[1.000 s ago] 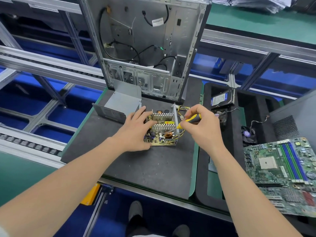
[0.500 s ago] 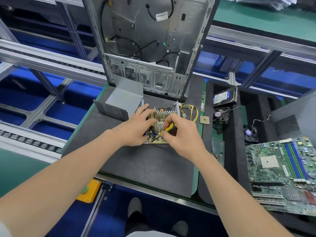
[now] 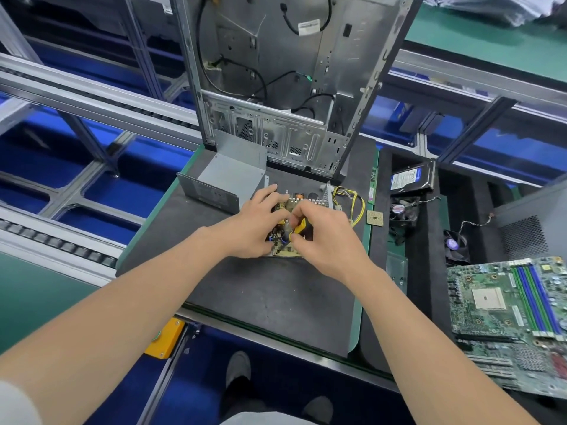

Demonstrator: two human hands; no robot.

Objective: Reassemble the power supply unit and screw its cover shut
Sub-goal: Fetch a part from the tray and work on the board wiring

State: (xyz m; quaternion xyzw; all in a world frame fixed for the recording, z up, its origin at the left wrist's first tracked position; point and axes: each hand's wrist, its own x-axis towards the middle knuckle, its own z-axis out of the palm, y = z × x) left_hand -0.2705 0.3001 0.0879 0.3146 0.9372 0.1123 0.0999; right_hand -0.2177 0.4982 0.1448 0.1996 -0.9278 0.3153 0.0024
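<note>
Spotted the grey metal cover [image 3: 227, 182] lying just left of and behind the power supply board [image 3: 288, 251], off it, not fitted yet. Noticed the left hand [image 3: 250, 230] on the board's left side, fingers curled over the parts, holding it down on the dark mat [image 3: 260, 302]. Found the board itself flat on that mat, with a stripped PC case [image 3: 291, 87] standing upright right behind it. Saw a screwdriver [image 3: 302, 229] with a yellow and black handle poking down over the board's near half, tip lost among the components, couldn't tell what it touched. Caught the right hand [image 3: 326, 240] over the board's right side, thumb and fingers pinched tight round that handle. Yellow wires [image 3: 352, 200] looping off the board's far right corner. Further right of the board: small square CPU chip [image 3: 375, 217], then a fan [image 3: 403, 210], a hard drive [image 3: 412, 177] behind that, and a green motherboard [image 3: 506, 317] well off to the right.
</note>
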